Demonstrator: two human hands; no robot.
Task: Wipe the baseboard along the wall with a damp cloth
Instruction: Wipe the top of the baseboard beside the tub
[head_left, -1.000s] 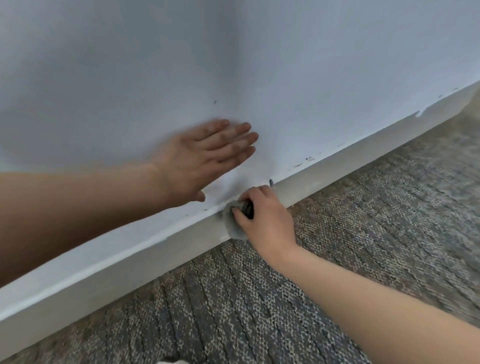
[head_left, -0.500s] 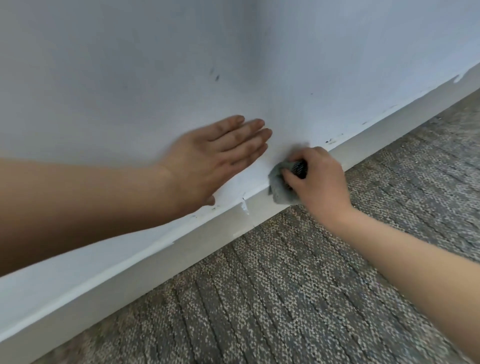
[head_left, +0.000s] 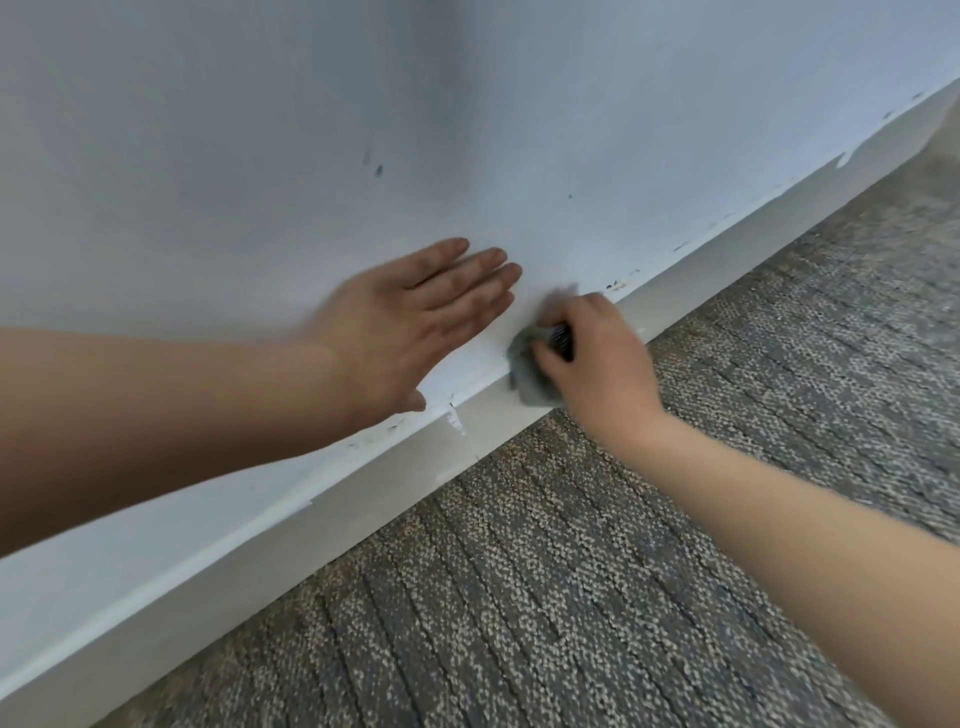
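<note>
Baseboard (head_left: 363, 525) meets grey carpet (head_left: 597, 597).

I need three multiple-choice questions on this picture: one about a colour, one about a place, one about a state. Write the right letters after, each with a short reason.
1. What colour is the cloth? A) red B) grey C) yellow
2. Where is the left hand? A) flat against the wall B) on the cloth C) in the air
3. What does the right hand do? A) hangs open B) makes an empty fist C) grips the cloth at the baseboard
Answers: 1 B, its fabric looks grey; 2 A, straight fingers lie on the wall; 3 C, fingers curl round the cloth.
</note>
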